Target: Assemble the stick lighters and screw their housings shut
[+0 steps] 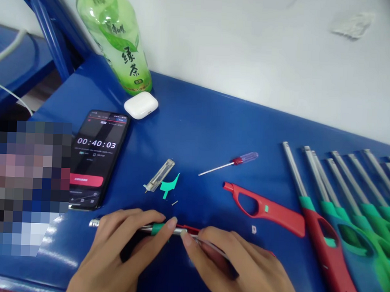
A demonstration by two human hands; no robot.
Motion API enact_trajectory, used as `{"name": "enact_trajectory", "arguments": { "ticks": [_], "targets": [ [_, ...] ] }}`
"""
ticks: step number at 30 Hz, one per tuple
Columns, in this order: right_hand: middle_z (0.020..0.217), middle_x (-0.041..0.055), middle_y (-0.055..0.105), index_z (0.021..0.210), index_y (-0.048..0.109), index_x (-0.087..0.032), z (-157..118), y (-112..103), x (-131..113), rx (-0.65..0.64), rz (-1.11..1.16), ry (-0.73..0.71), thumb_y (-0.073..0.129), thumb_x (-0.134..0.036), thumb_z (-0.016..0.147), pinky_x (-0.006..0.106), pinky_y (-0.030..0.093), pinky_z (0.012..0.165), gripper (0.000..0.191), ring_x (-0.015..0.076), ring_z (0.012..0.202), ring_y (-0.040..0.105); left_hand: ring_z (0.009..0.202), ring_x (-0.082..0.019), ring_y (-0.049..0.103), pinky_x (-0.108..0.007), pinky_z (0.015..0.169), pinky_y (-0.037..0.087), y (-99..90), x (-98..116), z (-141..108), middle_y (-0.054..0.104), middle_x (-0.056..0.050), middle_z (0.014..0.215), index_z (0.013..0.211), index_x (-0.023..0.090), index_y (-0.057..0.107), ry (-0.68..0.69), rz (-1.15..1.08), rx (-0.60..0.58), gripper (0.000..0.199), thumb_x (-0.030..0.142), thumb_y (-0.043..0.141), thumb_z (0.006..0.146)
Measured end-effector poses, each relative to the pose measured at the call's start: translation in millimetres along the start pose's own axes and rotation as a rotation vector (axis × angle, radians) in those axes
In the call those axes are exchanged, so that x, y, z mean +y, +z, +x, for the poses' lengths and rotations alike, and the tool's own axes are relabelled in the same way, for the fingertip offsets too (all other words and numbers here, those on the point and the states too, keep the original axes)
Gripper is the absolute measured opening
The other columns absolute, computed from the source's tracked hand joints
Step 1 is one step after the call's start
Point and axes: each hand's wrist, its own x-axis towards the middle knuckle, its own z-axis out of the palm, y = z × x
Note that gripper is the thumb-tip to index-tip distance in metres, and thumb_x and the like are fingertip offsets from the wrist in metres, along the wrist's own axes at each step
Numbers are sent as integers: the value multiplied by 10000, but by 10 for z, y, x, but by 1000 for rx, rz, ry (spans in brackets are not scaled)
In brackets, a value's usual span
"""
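Note:
My left hand (119, 246) is closed around the metal tube (94, 223) of a long-nosed lighter, whose green collar (157, 228) shows by my fingers. My right hand (235, 255) grips the same lighter at its red body (191, 230), and my two thumbs nearly meet over a silvery part there. A thin grey rod or edge shows under the right fingers; its kind is unclear. Just beyond lie a clear fuel tank (161, 175), a green trigger piece (169, 187) and a tiny metal pin (175, 203). A red half shell (282, 218) lies to the right.
A screwdriver (244, 158) lies mid-table, and a small white part (254, 229) sits near my right hand. Several assembled lighters (332, 255) line the right side. At left are a phone (100, 159) showing a timer, a white earbud case (141, 105) and a green tea bottle (122, 44).

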Motion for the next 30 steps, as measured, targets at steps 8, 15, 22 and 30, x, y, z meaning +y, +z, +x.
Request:
{"name": "enact_trajectory", "arguments": {
  "ticks": [8,15,22,30],
  "targets": [
    [904,-55,846,1137,838,-282,45,-38,-15,-43,251,282,527,-433,1275,199,602,634,372,87,631,779,1158,-156,798,-272,1001,659,-31,75,138,811,30,1380,1553,501,742,1,-28,57,651,73,536,1108],
    [910,-11,819,1028,778,-255,74,-109,-43,-59,289,286,420,-447,1289,254,591,677,483,115,683,769,1167,-181,791,-351,1105,611,-2,247,238,815,30,1264,1425,398,798,-12,-122,131,373,204,612,1166],
    [827,-89,774,1032,704,-287,64,-108,43,-164,422,337,616,-428,1236,190,543,562,263,92,674,786,1109,-202,827,-371,1019,659,22,151,267,858,23,1206,1310,407,846,27,-135,122,377,181,585,1160],
    [1147,5,906,1497,768,-251,72,-169,35,0,140,83,365,-180,1247,230,698,800,479,140,916,894,1180,-131,736,-318,1080,565,28,190,310,751,28,1293,1280,334,819,37,-146,126,380,67,585,1142]
  ]
}}
